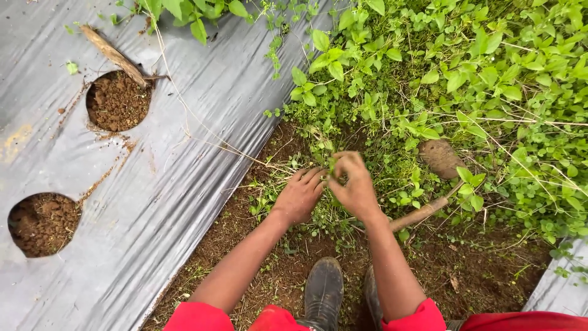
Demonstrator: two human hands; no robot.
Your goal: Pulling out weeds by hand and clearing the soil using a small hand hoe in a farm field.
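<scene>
Crouching over a weedy furrow, both hands together in low green weeds [331, 160]. Left hand [299, 196] flat, fingers spread, pressed down on the weeds and soil just beside the right. Right hand [354, 184] curled shut, fingers pinched on a small tuft of weeds; stems mostly hidden inside the grip. Hand hoe [438, 160] lying on the ground just right of the right hand: muddy blade half sunk in leaves, wooden handle partly behind the right forearm, its end out of sight. Grey plastic sheet [184, 122] to the left, two round holes [117, 101] showing brown soil. Dry stick [113, 55] across the upper hole's rim. Rubber boots [323, 291] at bottom edge, one mostly hidden behind the right arm. Red sleeves cut off by the frame.
</scene>
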